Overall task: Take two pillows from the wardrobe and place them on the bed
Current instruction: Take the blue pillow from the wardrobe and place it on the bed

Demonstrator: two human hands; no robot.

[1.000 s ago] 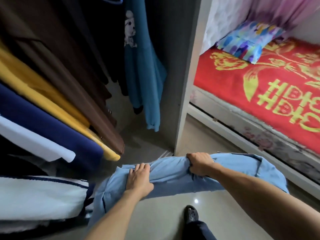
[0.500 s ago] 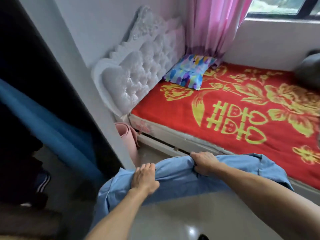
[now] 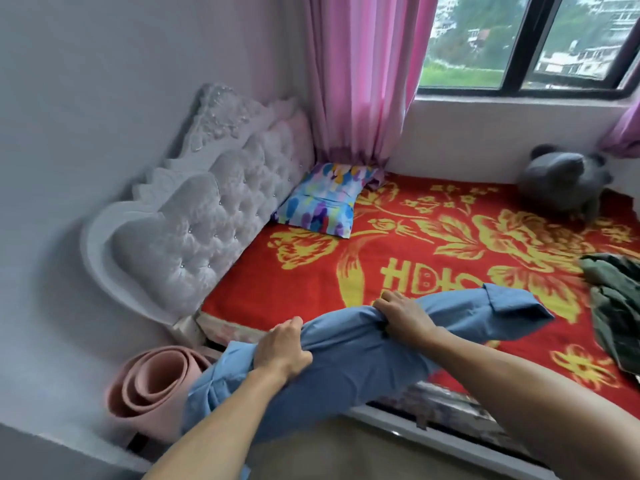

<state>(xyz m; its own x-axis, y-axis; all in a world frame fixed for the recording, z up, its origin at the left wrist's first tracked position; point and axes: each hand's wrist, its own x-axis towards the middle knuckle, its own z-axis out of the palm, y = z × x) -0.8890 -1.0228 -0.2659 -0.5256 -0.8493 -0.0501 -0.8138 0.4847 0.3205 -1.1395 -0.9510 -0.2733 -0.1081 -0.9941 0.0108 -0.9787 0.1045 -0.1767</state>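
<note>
I hold a light blue pillow [image 3: 346, 358] in front of me, over the near edge of the bed [image 3: 277, 282]. My left hand [image 3: 282, 348] grips its left part and my right hand [image 3: 403, 315] grips its top edge near the middle. The bed has a red cover with yellow flowers. A multicoloured pillow [image 3: 322, 199] lies at the far corner of the bed, against the white tufted headboard [image 3: 207, 223]. The wardrobe is out of view.
A rolled pink mat [image 3: 152, 386] stands on the floor between the bed's head end and the wall. A grey plush toy [image 3: 564, 180] sits at the far right of the bed. Dark green clothing [image 3: 613, 306] lies at the right edge. Pink curtain [image 3: 360, 77] hangs by the window.
My view has swung from the wardrobe's hanging clothes to the bed. The blue pillow, still in both hands, has moved up to the bed's near edge.
</note>
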